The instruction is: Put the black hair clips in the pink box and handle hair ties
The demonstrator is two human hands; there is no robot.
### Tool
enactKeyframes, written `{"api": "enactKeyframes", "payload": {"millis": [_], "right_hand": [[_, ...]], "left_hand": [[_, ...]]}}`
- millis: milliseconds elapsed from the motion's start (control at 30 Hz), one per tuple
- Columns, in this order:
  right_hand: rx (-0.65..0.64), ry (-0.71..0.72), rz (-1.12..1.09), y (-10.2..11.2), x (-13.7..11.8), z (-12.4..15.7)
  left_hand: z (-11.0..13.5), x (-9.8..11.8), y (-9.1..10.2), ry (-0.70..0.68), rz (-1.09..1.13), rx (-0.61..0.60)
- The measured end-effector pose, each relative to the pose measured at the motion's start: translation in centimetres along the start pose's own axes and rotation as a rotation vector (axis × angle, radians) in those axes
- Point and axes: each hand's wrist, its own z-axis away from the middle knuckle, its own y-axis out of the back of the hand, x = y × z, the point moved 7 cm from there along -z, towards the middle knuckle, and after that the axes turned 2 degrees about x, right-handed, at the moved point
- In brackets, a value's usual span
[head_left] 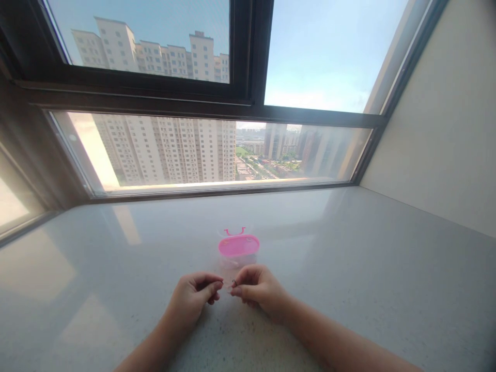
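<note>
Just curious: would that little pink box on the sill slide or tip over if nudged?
The pink box looks like thin plastic, so probably light. The sill is glossy, so it would likely slide. It sits low and wide, so tipping seems unlikely.

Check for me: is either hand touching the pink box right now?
No. Both hands, left hand and right hand, sit nearer the camera than the pink box, with fingertips pinched together.

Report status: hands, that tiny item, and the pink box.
Left hand and right hand pinched together, fingers on a tiny dark item, too small to identify. Pink-lidded box just beyond on the sill. Nothing between.
</note>
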Motion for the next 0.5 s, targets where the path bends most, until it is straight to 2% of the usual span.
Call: {"api": "enactKeyframes", "payload": {"millis": [167, 333, 500], "right_hand": [[0.011, -0.016, -0.045, -0.2, -0.1, 0.2], [-0.030, -0.018, 0.116, -0.7, 0.0, 0.3], [-0.068, -0.006, 0.170, -1.2, -0.1, 0.3]], "left_hand": [[0.0, -0.2, -0.1, -0.010, -0.035, -0.008], [-0.1, -0.9, -0.3, 0.018, -0.018, -0.049], [0.2, -0.6, -0.9, 0.009, -0.014, -0.103]]}}
